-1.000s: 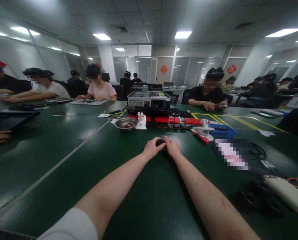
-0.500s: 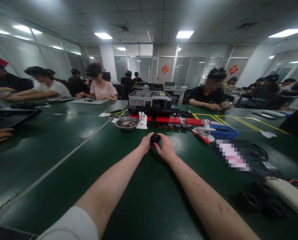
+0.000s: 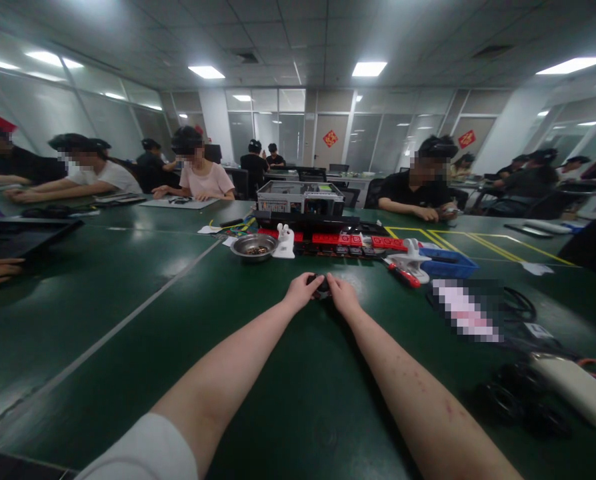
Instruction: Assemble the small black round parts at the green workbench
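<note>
A small black rounded object (image 3: 322, 287), much like a computer mouse in size, is held between my two hands over the green table (image 3: 258, 400). My left hand (image 3: 301, 291) grips its left side, thumb on top. From the right, my right hand (image 3: 343, 293) closes on the other side. My fingers hide much of the object, and I cannot make out its exact kind. Just beyond my hands stand a metal bowl (image 3: 243, 248) of small brass-coloured pieces and a white rabbit-eared holder (image 3: 285, 243).
Behind the bowl lie a row of red-and-black parts (image 3: 343, 239) and an opened computer case (image 3: 301, 197). To the right are red-handled pliers (image 3: 404, 275), a blue tray (image 3: 451, 263), cables (image 3: 521, 303) and black rings (image 3: 508, 400). A co-worker's hand (image 3: 1, 270) rests at far left.
Both hands have shifted slightly right and nearer to me with the black object. It now appears turned, showing a different, flatter side, with the left thumb over it.
</note>
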Motion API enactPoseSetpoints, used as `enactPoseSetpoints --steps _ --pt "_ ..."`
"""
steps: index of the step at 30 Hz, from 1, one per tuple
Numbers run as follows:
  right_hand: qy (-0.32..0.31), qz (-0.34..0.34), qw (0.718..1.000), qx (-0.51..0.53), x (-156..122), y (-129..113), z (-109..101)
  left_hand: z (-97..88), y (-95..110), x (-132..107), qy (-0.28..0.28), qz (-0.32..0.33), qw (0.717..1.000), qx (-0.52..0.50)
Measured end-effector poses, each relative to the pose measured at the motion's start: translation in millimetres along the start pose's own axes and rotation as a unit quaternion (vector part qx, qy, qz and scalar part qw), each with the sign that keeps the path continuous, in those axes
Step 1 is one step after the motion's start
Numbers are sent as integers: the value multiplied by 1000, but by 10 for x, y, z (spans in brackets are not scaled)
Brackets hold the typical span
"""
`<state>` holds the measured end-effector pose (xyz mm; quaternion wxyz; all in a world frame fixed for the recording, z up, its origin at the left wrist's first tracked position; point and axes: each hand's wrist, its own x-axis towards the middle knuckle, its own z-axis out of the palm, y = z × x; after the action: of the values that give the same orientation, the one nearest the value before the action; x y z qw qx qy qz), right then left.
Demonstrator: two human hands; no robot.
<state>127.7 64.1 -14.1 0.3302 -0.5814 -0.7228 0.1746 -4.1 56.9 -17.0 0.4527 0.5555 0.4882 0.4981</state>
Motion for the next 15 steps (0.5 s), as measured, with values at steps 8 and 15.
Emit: enactPoseSetpoints --steps 8,15 --pt "80 -202 976 8 -134 -183 -14 -113 57 46 -2 -49 995 -91" --pt "32 15 999 -5 -58 -84 18 -24 103 -94 5 51 996 68"
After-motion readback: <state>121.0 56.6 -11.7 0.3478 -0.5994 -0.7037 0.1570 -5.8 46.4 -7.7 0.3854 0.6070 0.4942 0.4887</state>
